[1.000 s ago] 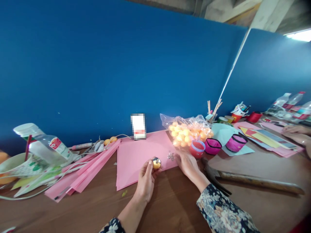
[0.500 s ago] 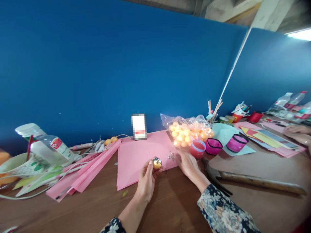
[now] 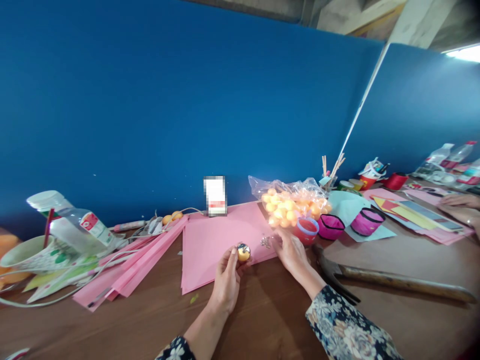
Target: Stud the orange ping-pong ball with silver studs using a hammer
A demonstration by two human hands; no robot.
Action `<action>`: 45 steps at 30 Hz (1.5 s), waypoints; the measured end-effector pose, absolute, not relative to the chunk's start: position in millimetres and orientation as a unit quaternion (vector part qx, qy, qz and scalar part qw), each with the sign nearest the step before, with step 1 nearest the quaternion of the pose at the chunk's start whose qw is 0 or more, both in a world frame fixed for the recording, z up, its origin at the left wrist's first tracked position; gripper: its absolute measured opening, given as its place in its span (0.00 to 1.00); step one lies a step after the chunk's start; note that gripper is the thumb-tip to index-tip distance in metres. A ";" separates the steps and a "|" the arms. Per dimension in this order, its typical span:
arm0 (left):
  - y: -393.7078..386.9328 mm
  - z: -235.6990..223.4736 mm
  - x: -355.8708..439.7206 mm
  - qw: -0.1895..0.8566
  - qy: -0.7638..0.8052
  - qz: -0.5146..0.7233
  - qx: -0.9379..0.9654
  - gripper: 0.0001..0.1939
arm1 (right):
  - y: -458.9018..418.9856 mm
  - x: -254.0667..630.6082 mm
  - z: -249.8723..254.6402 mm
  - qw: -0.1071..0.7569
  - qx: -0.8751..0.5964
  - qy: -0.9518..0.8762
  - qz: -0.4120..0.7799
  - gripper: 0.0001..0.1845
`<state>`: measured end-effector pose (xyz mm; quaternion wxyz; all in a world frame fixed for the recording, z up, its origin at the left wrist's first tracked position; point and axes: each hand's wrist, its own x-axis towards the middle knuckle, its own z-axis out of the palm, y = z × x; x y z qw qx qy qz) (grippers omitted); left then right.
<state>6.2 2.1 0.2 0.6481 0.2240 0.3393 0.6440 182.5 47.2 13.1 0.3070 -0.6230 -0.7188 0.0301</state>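
My left hand (image 3: 228,277) is closed around a shiny gold ball (image 3: 243,253), gripped between thumb and fingers above the near edge of the pink paper sheets (image 3: 217,240). On that paper lies a small cluster of silvery bits (image 3: 266,242), too small to name. My right hand (image 3: 292,252) reaches to the right side of the cluster with its fingers bent and drawn together; whatever is between the fingertips is too small to make out. Just beyond the right hand stand a red cup with a pale rim (image 3: 306,231) and a clear bag of orange balls (image 3: 288,205).
A hammer (image 3: 405,283) lies right of my right forearm. Magenta fabric cups (image 3: 367,221) stand behind it. Pink strips (image 3: 131,265), cables and a plastic bottle (image 3: 86,227) crowd the left. A blue partition (image 3: 187,100) rises behind. Another person's hand (image 3: 459,200) rests far right.
The view has shifted very slightly. My right hand's fingers have moved a little beside the silvery bits. The left hand keeps the gold ball in the same place.
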 end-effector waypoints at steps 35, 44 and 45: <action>2.7 1.5 6.2 0.649 0.344 0.644 0.213 0.15 | 49.3 181.8 9.6 0.360 -0.603 -0.710 0.057 0.08; 2.3 1.7 6.3 0.649 0.340 0.644 0.219 0.16 | 46.2 181.5 14.2 0.345 -0.610 -0.707 0.090 0.07; 2.3 1.6 6.3 0.650 0.339 0.644 0.219 0.16 | 46.2 181.4 14.6 0.348 -0.609 -0.707 0.092 0.08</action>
